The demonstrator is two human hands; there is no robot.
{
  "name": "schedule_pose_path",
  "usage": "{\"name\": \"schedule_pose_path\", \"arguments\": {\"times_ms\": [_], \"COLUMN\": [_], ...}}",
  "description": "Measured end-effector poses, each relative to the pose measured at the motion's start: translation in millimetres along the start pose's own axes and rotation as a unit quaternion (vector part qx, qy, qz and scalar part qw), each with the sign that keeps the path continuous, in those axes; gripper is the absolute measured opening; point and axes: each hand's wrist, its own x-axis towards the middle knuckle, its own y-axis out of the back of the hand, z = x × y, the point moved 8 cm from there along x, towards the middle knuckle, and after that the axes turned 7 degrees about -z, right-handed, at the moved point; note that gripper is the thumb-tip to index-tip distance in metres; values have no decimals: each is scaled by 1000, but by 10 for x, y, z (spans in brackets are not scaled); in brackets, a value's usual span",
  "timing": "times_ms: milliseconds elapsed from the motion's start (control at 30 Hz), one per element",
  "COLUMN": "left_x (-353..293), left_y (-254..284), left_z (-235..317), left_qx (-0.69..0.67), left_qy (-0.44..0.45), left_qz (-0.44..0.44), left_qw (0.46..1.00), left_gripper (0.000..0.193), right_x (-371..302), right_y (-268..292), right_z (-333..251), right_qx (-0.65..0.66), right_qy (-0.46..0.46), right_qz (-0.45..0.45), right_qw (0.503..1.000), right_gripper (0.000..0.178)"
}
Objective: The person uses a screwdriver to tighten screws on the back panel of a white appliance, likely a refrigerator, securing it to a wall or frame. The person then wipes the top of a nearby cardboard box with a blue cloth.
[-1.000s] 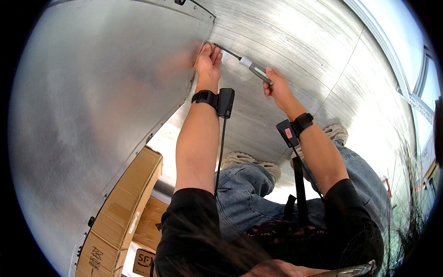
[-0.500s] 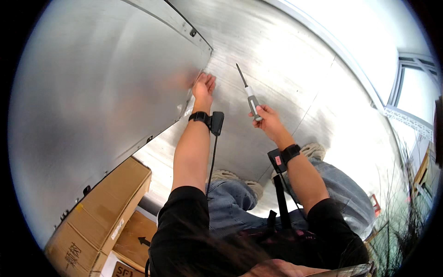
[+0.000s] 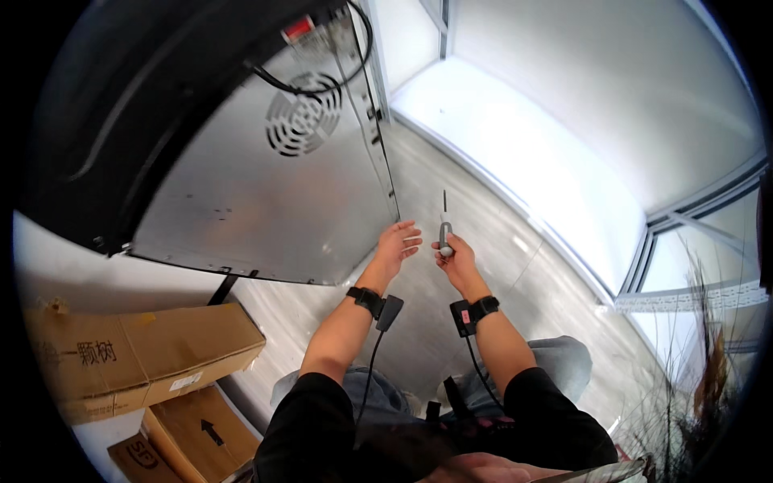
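Note:
My right hand (image 3: pixel 457 258) grips the handle of a grey and white screwdriver (image 3: pixel 446 233), its dark shaft pointing away from me. To the left, my left hand (image 3: pixel 397 246) is open, fingers slightly spread, with nothing in it. That hand is beside the lower right corner of a large metal panel (image 3: pixel 266 217); whether it touches the edge I cannot tell. The panel has a round slotted vent (image 3: pixel 303 114) and small holes along its edges. Above it, a thick black part (image 3: pixel 105 105) carries a black cable (image 3: pixel 368 48) and a red piece (image 3: pixel 298 30).
Cardboard boxes (image 3: pixel 189 342) are stacked at the lower left. On the right runs a white, glass-like partition (image 3: pixel 515 153) with a grey frame. Dark, thin plant stems (image 3: pixel 700 386) stand at the lower right. Pale wood-look flooring (image 3: pixel 523 258) lies beneath my hands.
My view has tilted up, bringing the vent, black part and cable into sight. My hands are closer together. The screwdriver, still in my right hand, points more directly away.

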Motion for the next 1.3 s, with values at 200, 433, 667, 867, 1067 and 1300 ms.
{"name": "schedule_pose_path", "arguments": {"times_ms": [200, 433, 667, 867, 1067, 1300], "left_x": [-772, -2291, -3389, -3564, -3261, -2169], "left_y": [-674, -1937, -3523, -4582, -5562, -6164], "left_z": [917, 1938, 2832, 3310, 3417, 3691], "left_qx": [5, 184, 230, 332, 292, 359], "left_qy": [-34, -7, -40, -87, -91, -149], "left_qz": [-89, -141, -195, -251, -268, -95], "left_qw": [995, 973, 953, 905, 914, 916], "left_gripper": [29, 26, 30, 33, 33, 35], "right_x": [-904, -2881, -4219, -4808, -4952, -4768], "right_y": [-769, -1700, -2628, -2741, -2251, -1107], "right_z": [-1040, -2316, -3465, -4406, -5166, -6159], "right_qx": [-103, -209, -261, -394, -395, -312], "right_qy": [52, 34, 98, 255, 280, 268], "right_qz": [-69, -118, -23, 29, 63, 77], "right_qw": [991, 970, 960, 882, 873, 908], "right_gripper": [32, 35, 42, 48, 52, 32]}}
